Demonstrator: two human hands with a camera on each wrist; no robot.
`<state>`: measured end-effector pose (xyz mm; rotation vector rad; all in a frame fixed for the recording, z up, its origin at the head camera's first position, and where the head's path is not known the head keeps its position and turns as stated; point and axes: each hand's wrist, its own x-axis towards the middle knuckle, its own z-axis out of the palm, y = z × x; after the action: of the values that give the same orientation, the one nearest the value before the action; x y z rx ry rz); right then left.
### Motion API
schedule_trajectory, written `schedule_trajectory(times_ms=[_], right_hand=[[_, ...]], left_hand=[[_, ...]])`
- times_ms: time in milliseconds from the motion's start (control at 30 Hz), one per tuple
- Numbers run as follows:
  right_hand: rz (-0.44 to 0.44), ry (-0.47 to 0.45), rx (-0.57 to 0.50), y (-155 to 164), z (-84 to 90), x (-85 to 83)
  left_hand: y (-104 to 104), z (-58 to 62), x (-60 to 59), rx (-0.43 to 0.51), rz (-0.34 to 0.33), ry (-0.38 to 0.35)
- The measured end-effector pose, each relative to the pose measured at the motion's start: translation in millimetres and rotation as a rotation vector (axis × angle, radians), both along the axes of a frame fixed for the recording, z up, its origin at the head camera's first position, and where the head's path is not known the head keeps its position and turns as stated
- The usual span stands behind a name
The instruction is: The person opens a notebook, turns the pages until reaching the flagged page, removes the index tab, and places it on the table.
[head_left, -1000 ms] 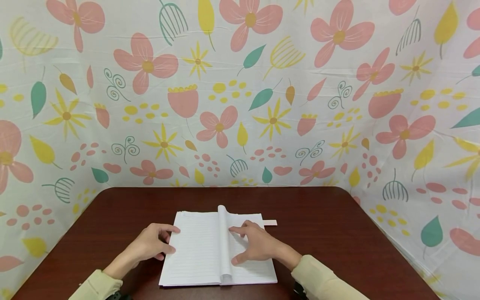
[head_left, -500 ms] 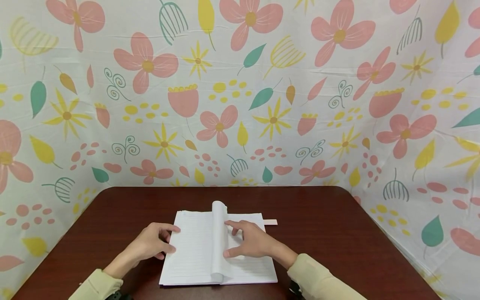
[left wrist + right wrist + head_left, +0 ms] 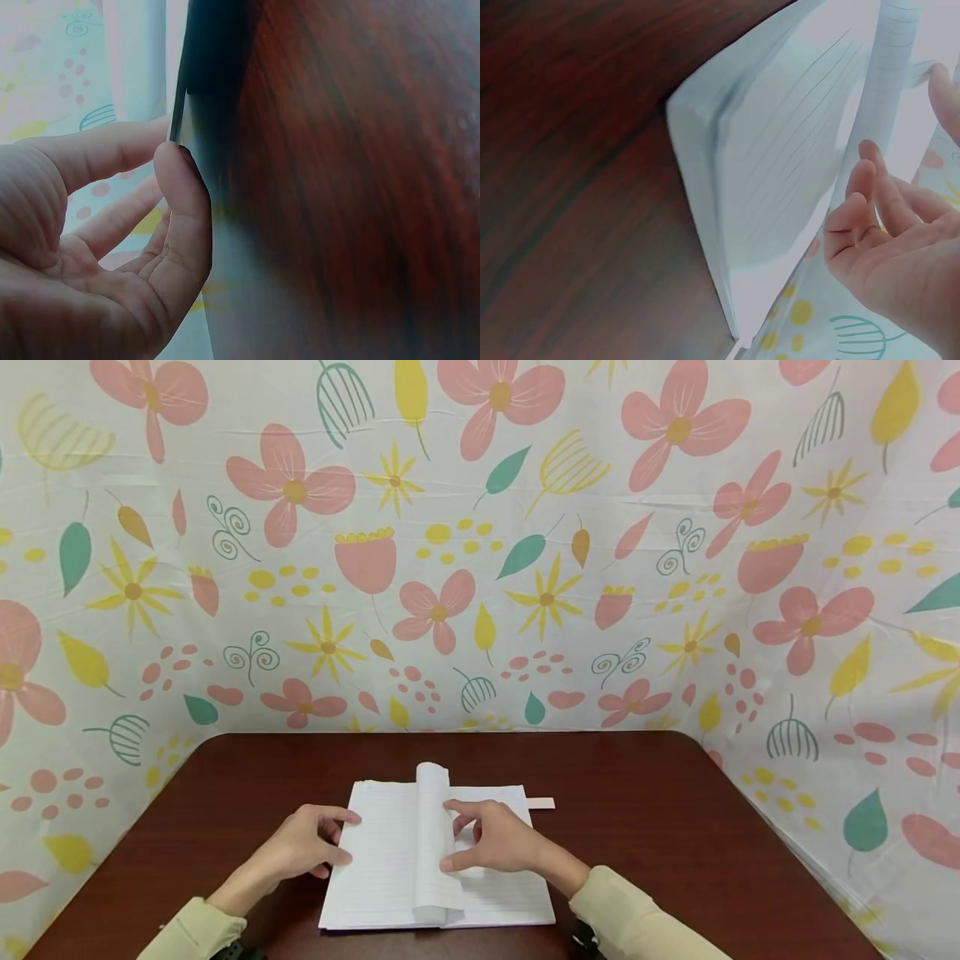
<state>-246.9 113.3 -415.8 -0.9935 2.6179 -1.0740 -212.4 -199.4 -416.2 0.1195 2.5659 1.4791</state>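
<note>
Right hand point(image 3: 501, 841), seen from the head camera: fingers spread and lightly bent over the right-hand page of the open white lined notebook point(image 3: 390, 860), thumb and index fingertip against a curled sheet of lined paper point(image 3: 431, 835) that stands up in an arch near the spine. The wrist view shows the same sheet point(image 3: 885, 97) rising beside the fingertips point(image 3: 855, 202); whether the sheet is pinched or only pushed cannot be told.

Left hand point(image 3: 303, 847): resting at the notebook's left edge, fingers loosely curved, index fingertip and thumb touching the margin of the left page. In its wrist view the thumb tip and a finger point(image 3: 112, 154) meet a thin dark edge point(image 3: 178, 105); the grip looks light, with the remaining fingers relaxed.

The notebook lies flat and open on the dark reddish-brown wooden table point(image 3: 675, 827), near the front edge, roughly centred between the two pale yellow-green sleeves point(image 3: 645, 918). A small pale pink paper strip point(image 3: 542, 803) lies at the notebook's far right corner, touching or just beside it.

Surround: a white cloth backdrop printed with pink flowers, yellow stars and green leaves point(image 3: 480, 543) encloses the table on the far side and on both flanks.
</note>
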Motion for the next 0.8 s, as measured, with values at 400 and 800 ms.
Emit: schedule_trajectory(times_ms=[400, 800], right_hand=[[0.034, -0.014, -0.035, -7, 1.9, -0.1], [0.039, -0.02, -0.08, -17, 2.6, 0.2]], left_hand=[[-1, -2.1, -1.6, 0.001, -0.005, 0.014], [-3, -2.0, -2.3, 0.0, -0.012, 0.005]])
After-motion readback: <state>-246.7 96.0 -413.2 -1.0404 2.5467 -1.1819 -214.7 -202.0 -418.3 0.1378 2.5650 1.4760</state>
